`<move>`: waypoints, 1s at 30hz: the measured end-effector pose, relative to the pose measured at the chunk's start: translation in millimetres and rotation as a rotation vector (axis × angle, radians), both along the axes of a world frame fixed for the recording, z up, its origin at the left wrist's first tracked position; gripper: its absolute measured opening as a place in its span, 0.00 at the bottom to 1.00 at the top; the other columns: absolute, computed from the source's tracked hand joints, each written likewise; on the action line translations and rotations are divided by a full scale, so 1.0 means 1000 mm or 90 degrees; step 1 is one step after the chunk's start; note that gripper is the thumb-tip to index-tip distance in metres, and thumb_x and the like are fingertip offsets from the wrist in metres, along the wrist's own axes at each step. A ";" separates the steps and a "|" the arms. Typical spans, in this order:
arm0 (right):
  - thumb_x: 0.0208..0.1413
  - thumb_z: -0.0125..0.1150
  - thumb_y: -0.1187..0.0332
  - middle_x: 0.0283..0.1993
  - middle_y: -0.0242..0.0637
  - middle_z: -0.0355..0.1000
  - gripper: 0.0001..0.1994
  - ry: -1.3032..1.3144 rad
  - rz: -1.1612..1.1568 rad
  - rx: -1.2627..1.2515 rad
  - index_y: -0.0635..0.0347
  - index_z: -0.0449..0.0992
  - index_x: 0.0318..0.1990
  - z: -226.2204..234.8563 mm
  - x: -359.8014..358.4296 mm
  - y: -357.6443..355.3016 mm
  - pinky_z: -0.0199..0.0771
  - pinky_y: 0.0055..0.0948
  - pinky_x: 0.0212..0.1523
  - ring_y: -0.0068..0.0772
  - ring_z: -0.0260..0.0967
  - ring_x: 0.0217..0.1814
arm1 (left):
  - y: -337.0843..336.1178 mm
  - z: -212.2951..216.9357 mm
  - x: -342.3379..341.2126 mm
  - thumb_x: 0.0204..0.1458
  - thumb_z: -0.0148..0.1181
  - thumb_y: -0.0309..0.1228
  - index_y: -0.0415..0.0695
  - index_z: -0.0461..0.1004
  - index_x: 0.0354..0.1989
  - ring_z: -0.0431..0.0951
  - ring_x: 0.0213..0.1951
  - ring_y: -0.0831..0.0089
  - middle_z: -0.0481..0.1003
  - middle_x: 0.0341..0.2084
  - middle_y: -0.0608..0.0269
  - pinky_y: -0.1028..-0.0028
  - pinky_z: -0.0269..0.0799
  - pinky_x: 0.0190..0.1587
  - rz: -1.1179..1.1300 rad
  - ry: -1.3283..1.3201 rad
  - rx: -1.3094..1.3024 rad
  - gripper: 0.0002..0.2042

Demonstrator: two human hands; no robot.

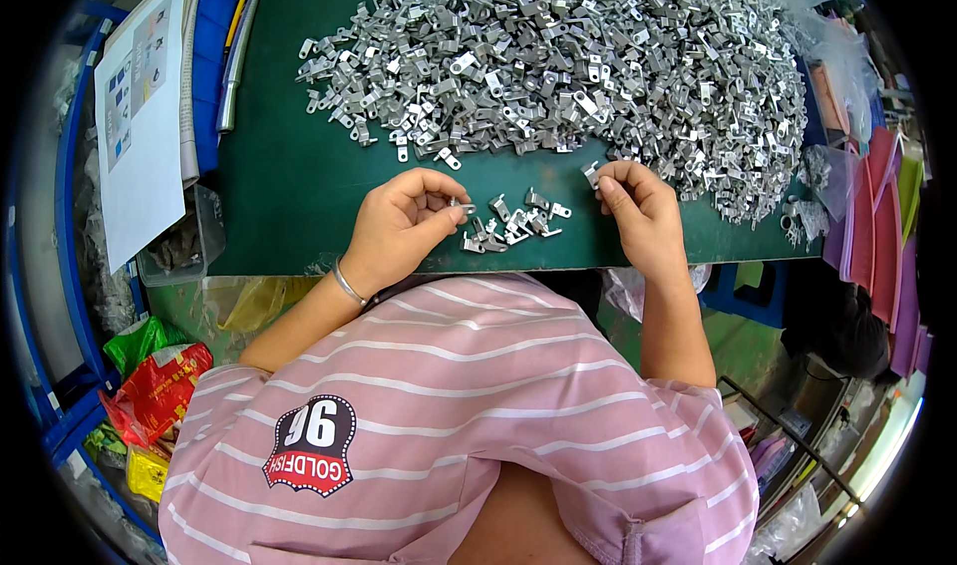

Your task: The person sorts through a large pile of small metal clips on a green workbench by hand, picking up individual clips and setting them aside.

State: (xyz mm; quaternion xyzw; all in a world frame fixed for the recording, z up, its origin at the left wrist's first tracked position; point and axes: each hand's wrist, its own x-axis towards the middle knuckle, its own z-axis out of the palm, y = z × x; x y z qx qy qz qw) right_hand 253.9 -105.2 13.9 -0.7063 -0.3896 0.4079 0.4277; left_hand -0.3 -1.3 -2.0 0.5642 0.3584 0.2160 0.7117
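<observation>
My left hand (pixel 404 221) is closed in a pinch over the near part of the green table. Between its thumb and fingertips is a small metal bracket (pixel 467 208). My right hand (pixel 643 216) pinches another metal bracket (pixel 591 174) at the near edge of the large heap. On the table between both hands lies a small group of loose metal brackets (pixel 518 224). Beyond them spreads a large heap of the same silvery bent brackets (pixel 558 66), each with a hole in a flat tab.
The green tabletop (pixel 289 186) ends just in front of my body. At left stand a blue tray (pixel 206 76), a printed sheet (pixel 140 116) and a clear plastic bin (pixel 204 236). Coloured folders (pixel 877 216) and plastic bags crowd the right side.
</observation>
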 end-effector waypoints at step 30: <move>0.43 0.63 0.79 0.32 0.40 0.72 0.06 -0.564 -0.002 0.329 0.63 0.72 0.30 -0.012 -0.001 0.004 0.71 0.34 0.33 0.43 0.70 0.31 | -0.002 -0.001 0.000 0.51 0.56 0.18 0.35 0.71 0.39 0.75 0.35 0.77 0.75 0.35 0.58 0.79 0.73 0.36 0.016 -0.020 0.001 0.07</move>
